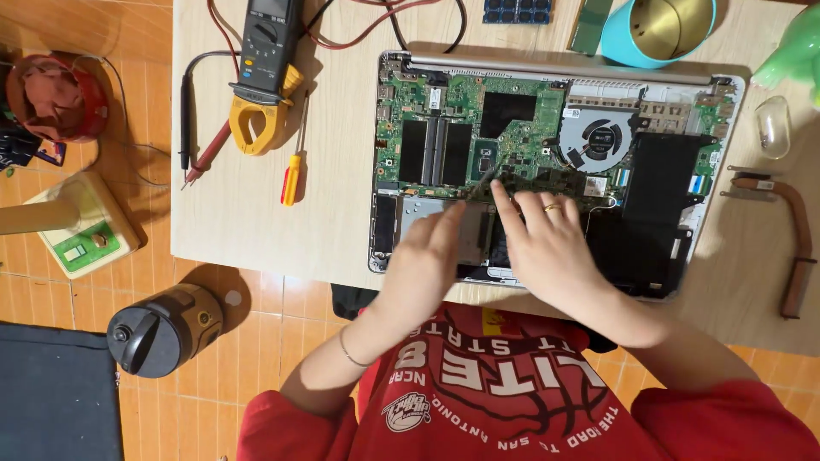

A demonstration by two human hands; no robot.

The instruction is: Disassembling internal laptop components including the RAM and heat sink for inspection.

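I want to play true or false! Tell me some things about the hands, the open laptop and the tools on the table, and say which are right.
1. Both hands are over the open laptop. True: the left hand and right hand sit over its lower middle.
2. The right hand wears a ring. True.
3. The yellow screwdriver is in the left hand. False: it lies on the table, left of the laptop.
4. The fan is outside the laptop. False: it sits inside, upper right.
5. The clamp meter lies right of the laptop. False: it lies to the left.
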